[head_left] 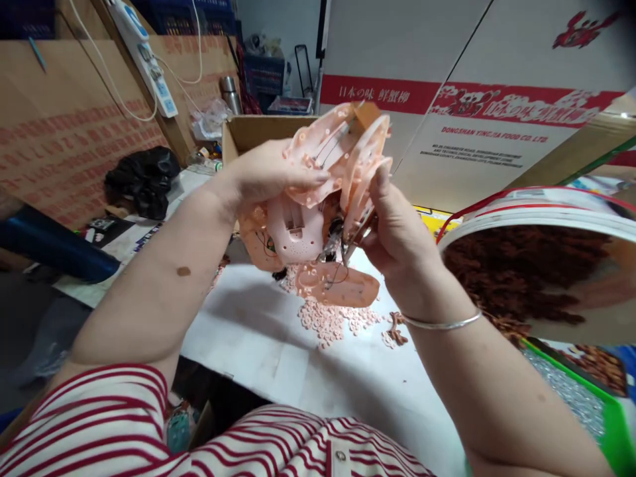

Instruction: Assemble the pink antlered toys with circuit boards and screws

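Observation:
Between my two hands, above the white table, is a pink plastic toy body (298, 235) in several shell pieces with thin wires between them. One piece shows a battery recess and small speaker holes. My left hand (278, 169) is closed on an upper shell piece (325, 142), thumb lying across its inner side. My right hand (395, 218) grips the upright shell pieces at the right, with the thumb near their top edge. A flat pink shell piece (342, 283) hangs below by wires. Under it lies a pile of small pink rings (322, 321).
A cardboard box (258, 126) stands behind the toy. On the right, a tilted white bucket (531, 222) holds brown pieces, beside a green tray (611, 424) of small silvery parts. Brown pieces (396, 329) lie near the rings. A black plastic bag (142, 179) sits at the left.

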Demonstrator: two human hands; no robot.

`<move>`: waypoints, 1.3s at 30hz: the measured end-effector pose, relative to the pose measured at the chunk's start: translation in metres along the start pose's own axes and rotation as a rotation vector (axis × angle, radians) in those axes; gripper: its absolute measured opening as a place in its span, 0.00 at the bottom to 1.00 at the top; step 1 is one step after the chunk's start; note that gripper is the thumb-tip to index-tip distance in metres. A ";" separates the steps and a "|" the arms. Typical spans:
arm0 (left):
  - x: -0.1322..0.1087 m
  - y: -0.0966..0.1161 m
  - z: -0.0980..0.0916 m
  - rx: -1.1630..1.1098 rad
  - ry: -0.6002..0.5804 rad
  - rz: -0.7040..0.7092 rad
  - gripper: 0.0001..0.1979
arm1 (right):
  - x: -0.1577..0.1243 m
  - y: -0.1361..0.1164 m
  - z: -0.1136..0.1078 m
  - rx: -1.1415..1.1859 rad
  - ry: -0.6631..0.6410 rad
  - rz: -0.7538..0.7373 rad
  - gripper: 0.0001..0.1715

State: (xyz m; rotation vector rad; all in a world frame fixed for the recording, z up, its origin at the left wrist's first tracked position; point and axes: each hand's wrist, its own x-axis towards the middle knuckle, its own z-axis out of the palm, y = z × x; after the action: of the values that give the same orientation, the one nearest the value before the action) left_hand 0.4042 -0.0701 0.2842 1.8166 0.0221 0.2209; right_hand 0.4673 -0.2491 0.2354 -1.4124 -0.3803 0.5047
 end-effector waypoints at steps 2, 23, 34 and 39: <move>-0.014 -0.015 0.006 -0.052 0.008 0.000 0.26 | -0.011 0.016 0.001 0.066 -0.022 -0.052 0.38; -0.049 -0.169 0.033 -0.108 0.046 -0.100 0.45 | -0.014 0.124 -0.039 -0.592 0.060 -0.122 0.55; -0.055 -0.175 0.015 0.399 0.224 -0.225 0.33 | 0.001 0.128 -0.085 -0.953 0.112 0.126 0.28; -0.075 -0.194 -0.009 0.353 0.208 -0.254 0.32 | 0.016 0.118 -0.094 -0.884 0.061 0.070 0.26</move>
State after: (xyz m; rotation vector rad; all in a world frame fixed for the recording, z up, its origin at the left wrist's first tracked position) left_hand 0.3492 -0.0213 0.0897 2.1103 0.4608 0.2352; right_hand 0.5184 -0.3097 0.1056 -2.2941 -0.5377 0.3535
